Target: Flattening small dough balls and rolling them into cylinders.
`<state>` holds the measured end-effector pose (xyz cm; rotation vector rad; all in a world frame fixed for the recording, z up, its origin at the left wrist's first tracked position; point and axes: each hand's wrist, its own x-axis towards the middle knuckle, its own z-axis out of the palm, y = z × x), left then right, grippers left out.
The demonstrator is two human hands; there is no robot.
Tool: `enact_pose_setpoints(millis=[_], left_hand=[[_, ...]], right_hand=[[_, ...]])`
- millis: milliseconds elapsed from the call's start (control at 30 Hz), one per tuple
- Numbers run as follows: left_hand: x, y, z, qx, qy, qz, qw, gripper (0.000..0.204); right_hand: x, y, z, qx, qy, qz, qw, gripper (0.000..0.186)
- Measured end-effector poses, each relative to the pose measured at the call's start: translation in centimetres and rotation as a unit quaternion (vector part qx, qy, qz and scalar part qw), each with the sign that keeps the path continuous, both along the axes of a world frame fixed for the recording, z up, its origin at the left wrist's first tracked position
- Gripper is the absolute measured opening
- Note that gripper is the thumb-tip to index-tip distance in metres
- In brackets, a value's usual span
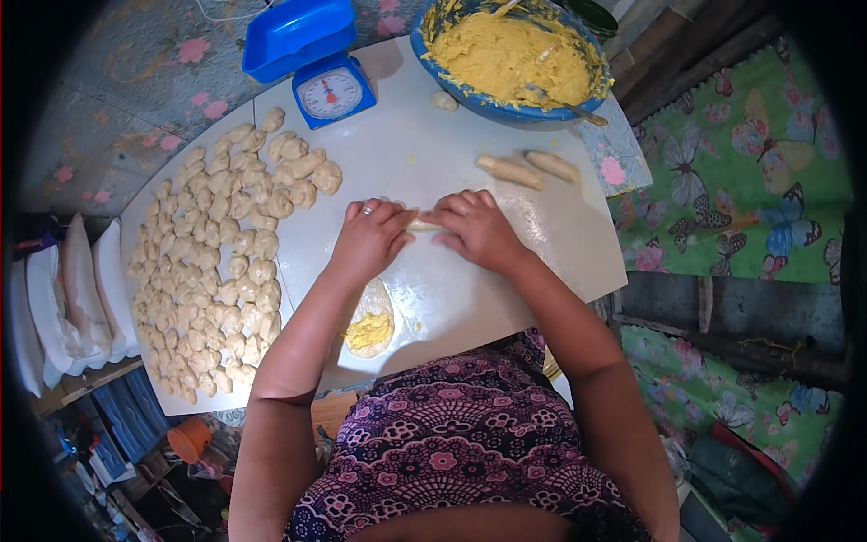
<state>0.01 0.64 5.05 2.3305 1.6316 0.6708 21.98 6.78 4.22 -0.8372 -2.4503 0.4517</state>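
Note:
My left hand [370, 238] and my right hand [476, 228] press down side by side on a pale roll of dough [422, 220] lying on the white board [406, 154]. Only the middle bit of the roll shows between my fingers. A ring sits on a finger of my left hand. Just below my left wrist lies a flattened oval of dough with yellow filling [370, 321]. Two finished dough rolls [528, 169] rest to the upper right of my right hand.
Many small dough lumps [212, 271] cover the board's left half. A blue kitchen scale [316, 59] stands at the back. A blue bowl of yellow filling [510, 54] with a spoon [564, 104] sits at the back right. White sacks [72, 298] lie at the far left.

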Motion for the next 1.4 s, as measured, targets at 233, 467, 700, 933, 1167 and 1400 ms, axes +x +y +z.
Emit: enact_pose_setpoints(millis=[233, 467, 700, 933, 1167, 1400], left_hand=[[-0.7, 1.5, -0.6, 0.037, -0.01, 0.113, 0.993, 0.024], [-0.9, 3.2, -0.5, -0.004, 0.004, 0.102, 0.995, 0.03], [-0.7, 4.1, -1.2, -0.001, -0.015, 0.004, 1.0, 0.03], [-0.5, 5.4, -0.2, -0.03, -0.069, -0.001, 0.997, 0.035], [2.1, 6.7, 2.3, -0.21, -0.282, 0.004, 0.936, 0.037], [0.8, 2.1, 4.9, -0.013, -0.071, -0.065, 0.995, 0.03]], right_hand=[[0.5, 0.6, 0.5, 0.032, 0.03, -0.079, 0.996, 0.026], [0.9, 2.0, -1.0, -0.033, -0.014, -0.159, 0.987, 0.026], [-1.3, 2.9, -0.5, -0.035, -0.096, 0.002, 0.995, 0.035], [-2.6, 3.4, -0.2, -0.044, -0.073, -0.057, 0.995, 0.032], [0.4, 2.2, 4.1, -0.317, 0.142, -0.135, 0.928, 0.027], [3.7, -2.1, 5.7, -0.072, -0.035, -0.074, 0.994, 0.02]])
